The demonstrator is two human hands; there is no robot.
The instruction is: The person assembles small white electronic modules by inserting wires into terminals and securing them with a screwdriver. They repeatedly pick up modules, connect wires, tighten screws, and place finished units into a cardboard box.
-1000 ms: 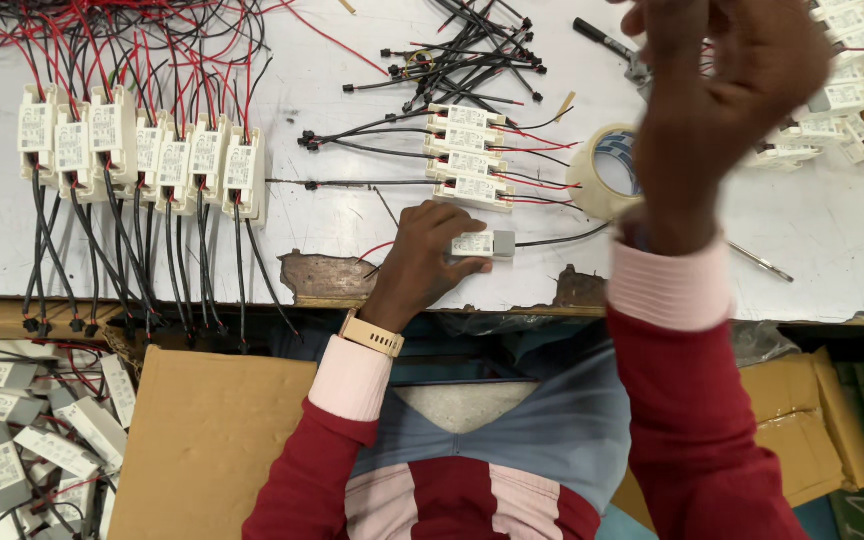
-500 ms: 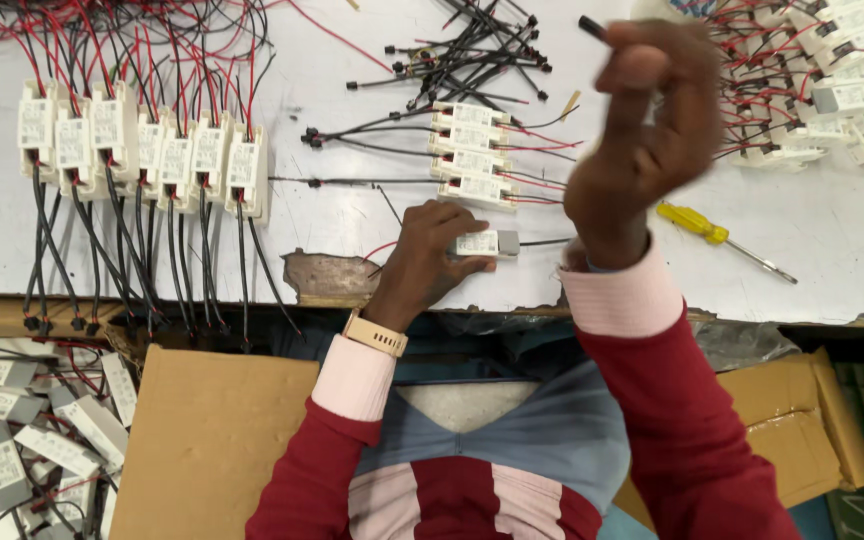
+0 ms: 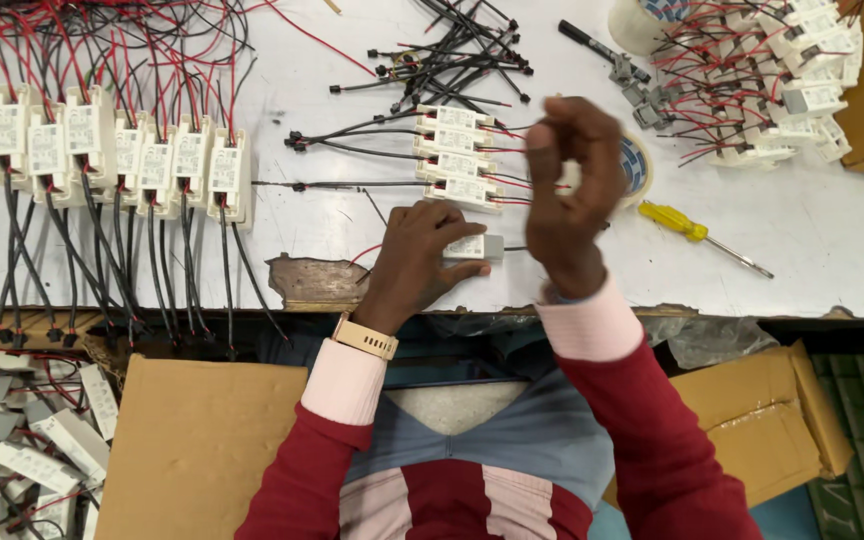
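I pin white box w/ left hand; right hand pinched above box, contents unclear. Keep box flat.

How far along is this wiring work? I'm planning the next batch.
Done: a row of wired modules at left, four more at centre. In hand: left hand holds one module; right hand is raised above it. Left: loose cables on the table.

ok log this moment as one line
left hand: pins white driver box on table | right hand: raised, fingers pinched, contents unclear | yellow screwdriver: lying idle
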